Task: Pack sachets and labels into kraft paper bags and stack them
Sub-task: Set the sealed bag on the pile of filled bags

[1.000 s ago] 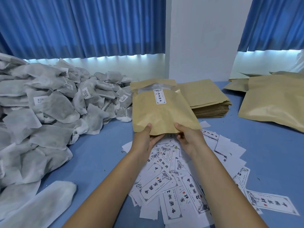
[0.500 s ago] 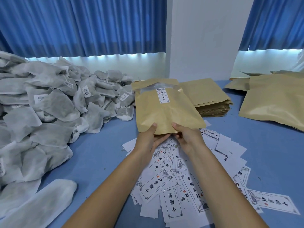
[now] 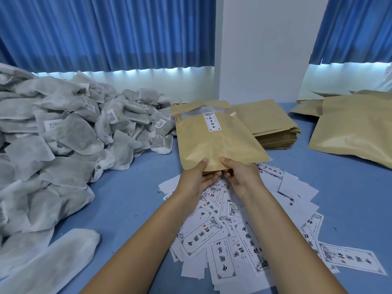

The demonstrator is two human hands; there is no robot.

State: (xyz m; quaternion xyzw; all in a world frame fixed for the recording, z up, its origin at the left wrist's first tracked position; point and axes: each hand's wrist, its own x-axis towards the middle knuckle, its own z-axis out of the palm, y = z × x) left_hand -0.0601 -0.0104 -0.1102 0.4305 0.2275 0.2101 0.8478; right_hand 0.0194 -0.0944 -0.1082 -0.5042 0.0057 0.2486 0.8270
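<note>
A kraft paper bag (image 3: 214, 141) with a white label (image 3: 211, 121) on its front is held above the blue table, its open top pointing away from me. My left hand (image 3: 196, 179) and my right hand (image 3: 238, 176) both grip its near bottom edge, thumbs on top and fingers underneath. Loose printed labels (image 3: 237, 225) lie scattered on the table under my forearms. A big heap of grey-white sachets (image 3: 70, 136) fills the left side.
A flat stack of kraft bags (image 3: 273, 124) sits just behind the held bag. More kraft bags (image 3: 356, 132) lie at the right. A white wall pillar and blue curtains stand behind the blue table (image 3: 343, 183).
The bag has drifted slightly right and my two hands have come closer together on its bottom edge.
</note>
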